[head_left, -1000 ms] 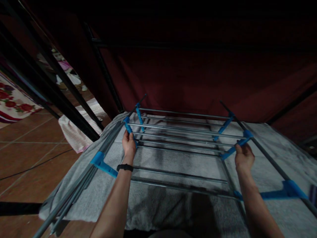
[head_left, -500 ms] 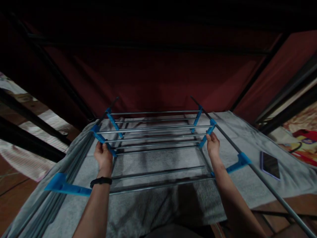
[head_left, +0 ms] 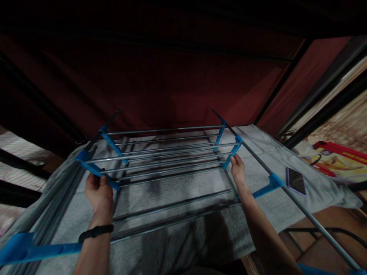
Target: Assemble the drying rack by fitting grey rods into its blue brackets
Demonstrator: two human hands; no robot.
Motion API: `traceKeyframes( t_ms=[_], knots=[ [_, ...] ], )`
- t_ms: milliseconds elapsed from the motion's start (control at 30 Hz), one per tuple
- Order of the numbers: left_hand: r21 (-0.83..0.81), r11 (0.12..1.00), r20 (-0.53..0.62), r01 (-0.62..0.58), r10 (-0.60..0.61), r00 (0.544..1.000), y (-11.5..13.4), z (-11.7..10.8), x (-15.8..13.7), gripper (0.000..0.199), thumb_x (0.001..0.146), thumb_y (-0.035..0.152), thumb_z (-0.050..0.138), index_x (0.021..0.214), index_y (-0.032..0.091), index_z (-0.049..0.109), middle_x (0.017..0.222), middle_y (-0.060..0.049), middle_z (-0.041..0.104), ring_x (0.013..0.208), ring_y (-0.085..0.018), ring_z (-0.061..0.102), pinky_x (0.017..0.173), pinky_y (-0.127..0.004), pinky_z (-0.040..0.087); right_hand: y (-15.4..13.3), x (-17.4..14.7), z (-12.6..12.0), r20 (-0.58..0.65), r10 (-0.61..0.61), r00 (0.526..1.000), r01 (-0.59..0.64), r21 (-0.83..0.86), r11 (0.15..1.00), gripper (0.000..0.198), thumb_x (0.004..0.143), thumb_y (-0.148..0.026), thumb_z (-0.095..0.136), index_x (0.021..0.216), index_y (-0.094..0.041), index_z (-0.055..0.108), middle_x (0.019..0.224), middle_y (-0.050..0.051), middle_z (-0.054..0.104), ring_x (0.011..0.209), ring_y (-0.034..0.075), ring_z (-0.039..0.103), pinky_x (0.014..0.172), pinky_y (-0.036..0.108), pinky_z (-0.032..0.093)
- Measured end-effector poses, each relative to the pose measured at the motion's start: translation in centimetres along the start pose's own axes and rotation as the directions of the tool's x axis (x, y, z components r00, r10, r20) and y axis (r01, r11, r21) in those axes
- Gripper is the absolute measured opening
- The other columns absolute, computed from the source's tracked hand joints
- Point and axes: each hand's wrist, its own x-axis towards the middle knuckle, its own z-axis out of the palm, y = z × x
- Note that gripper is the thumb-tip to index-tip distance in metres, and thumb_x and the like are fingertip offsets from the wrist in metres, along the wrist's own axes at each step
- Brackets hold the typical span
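Observation:
A partly assembled rack of grey metal tubes and blue plastic brackets lies across grey cloth. My left hand, with a black band at its wrist, pinches the left blue bracket from below. On the other side, the fingers of my right hand close on the right blue bracket. Cross tubes run between these brackets, and a long side tube passes beyond my right hand. Nearer to me are another right bracket and a large left bracket. My hidden fingertips lie behind the brackets.
Several loose grey tubes lie bundled along the left of the grey cloth. A phone rests at the right. Beyond it sits a red and yellow package. A dark red panel stands behind the rack.
The view has turned to the right and shifted, so the rack sits further left. The rack's left end and my left hand appear lower and closer. Both hands keep their hold.

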Motion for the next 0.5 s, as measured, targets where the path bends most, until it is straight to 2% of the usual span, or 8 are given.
traceKeyframes(
  t_ms=[100,233,500],
  knots=[
    [0.025,0.999,0.020,0.048,-0.048,0.999,0.4,-0.4,-0.2,0.031,0.082,0.004,0.066,0.112,0.011,0.066,0.100,-0.001,0.069,0.092,-0.016,0.064,0.106,-0.043,0.051,1.1,-0.6,-0.1,0.052,0.015,0.999,-0.015,0.001,1.000,0.052,0.085,-0.050,0.059,0.124,-0.017,0.071,0.129,0.014,0.073,0.121,0.028,0.066,0.111,0.047,0.047],
    [0.126,0.988,0.083,0.087,-0.098,0.992,0.9,-1.1,-0.9,0.020,0.079,0.007,0.068,0.098,0.014,0.066,0.086,0.002,0.065,0.083,-0.017,0.063,0.101,-0.043,0.053,1.9,-0.5,0.1,0.021,0.068,0.997,-0.068,-0.029,0.997,0.048,0.083,-0.049,0.060,0.116,-0.017,0.071,0.121,0.014,0.075,0.112,0.028,0.068,0.108,0.048,0.048],
    [0.240,0.966,0.090,0.097,-0.121,0.989,-0.8,-1.2,-0.5,0.021,0.073,0.008,0.065,0.092,0.017,0.064,0.085,0.001,0.065,0.086,-0.021,0.064,0.098,-0.042,0.052,1.9,-0.5,0.3,0.001,0.036,0.999,-0.036,-0.130,0.991,0.045,0.085,-0.048,0.056,0.115,-0.018,0.070,0.116,0.013,0.076,0.105,0.028,0.069,0.103,0.047,0.050]
  ],
)
